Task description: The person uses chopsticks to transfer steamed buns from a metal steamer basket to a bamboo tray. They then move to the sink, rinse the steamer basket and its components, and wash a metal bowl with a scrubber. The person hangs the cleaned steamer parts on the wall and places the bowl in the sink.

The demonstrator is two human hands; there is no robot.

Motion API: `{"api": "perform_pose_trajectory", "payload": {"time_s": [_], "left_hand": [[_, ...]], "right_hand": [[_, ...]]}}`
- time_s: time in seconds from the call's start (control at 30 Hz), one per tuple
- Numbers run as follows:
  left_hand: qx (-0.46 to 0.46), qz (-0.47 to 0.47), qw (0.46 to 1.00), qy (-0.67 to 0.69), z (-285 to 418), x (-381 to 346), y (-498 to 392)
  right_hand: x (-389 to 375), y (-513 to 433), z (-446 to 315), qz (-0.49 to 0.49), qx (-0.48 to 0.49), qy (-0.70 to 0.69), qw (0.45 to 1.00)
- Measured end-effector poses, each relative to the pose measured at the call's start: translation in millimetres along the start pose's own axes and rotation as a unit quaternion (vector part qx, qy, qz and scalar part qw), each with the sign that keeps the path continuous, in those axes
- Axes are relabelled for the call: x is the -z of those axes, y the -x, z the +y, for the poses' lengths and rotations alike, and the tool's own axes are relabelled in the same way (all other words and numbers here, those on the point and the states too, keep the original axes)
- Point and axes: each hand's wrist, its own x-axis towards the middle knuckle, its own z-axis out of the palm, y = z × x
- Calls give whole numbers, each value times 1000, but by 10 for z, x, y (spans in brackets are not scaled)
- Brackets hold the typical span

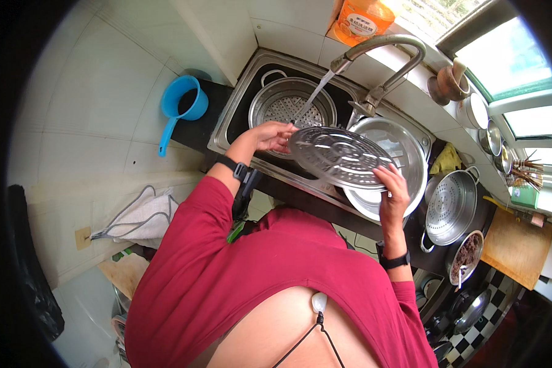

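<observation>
A round perforated metal steamer rack (342, 156) is held tilted between my two hands, above the divider of a double steel sink (221, 133). My left hand (276, 136) is at its left edge, fingers partly hidden. My right hand (392, 186) grips its right edge, thumb and fingers around the rim. Water runs from the curved faucet (342, 63) into a steamer pot with a perforated base (293, 94) in the left basin, just beyond my left hand. Under the rack, a large metal basin (416, 177) sits over the right side of the sink.
A blue plastic dipper (198, 103) stands left of the sink. To the right are a perforated steamer pot (460, 216), a bowl of dark food with a spoon (455, 264) and a wooden cutting board (517, 248). A wooden mortar (451, 85) stands on the sill.
</observation>
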Motion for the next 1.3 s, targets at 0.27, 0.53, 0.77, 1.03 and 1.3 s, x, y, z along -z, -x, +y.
{"api": "perform_pose_trajectory", "payload": {"time_s": [0.27,0.53,0.77,1.03,1.3], "left_hand": [[98,272,657,-696,-106,715,-877],[162,263,633,-709,-247,679,-1356],[125,261,616,-733,-221,693,-1481],[147,123,800,-569,530,535,-904],[51,117,970,-208,798,462,-13]], "right_hand": [[697,628,323,188,-194,-125,955],[778,1196,396,370,-334,-282,820],[741,1177,352,405,-355,-322,779],[769,1040,363,406,-339,-368,764],[785,914,457,392,-313,-436,747]]}}
